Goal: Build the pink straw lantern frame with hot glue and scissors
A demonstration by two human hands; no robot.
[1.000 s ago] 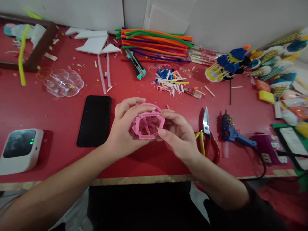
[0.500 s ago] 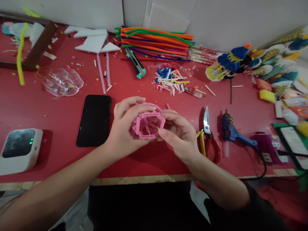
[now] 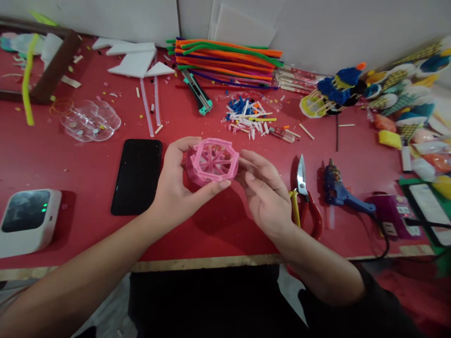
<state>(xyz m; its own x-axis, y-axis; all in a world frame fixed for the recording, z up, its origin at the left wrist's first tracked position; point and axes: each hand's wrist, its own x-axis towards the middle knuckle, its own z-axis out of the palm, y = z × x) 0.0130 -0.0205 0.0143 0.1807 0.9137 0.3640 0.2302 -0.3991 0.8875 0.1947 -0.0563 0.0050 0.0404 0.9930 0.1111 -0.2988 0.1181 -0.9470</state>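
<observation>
My left hand grips a small pink many-sided frame from its left side, the thumb along the near edge and the fingers behind. The frame looks built of short pink strips, with spokes meeting at a hub inside its rim. Just right of it is my right hand, fingers loosely curved and thumb apart from them. Its fingertips are close to the frame's right edge; whether they touch it I cannot tell. Left of my left hand a black phone lies flat.
Red-and-yellow-handled cutters and a blue glue gun lie to the right. Beyond my hands are cut scraps, a utility knife and a bundle of pipe cleaners. A white device stands at left.
The pink frame has turned so its spoked face shows, and it has risen slightly away from me. My right hand's thumb has come off its rim; my left thumb now lies along the near edge.
</observation>
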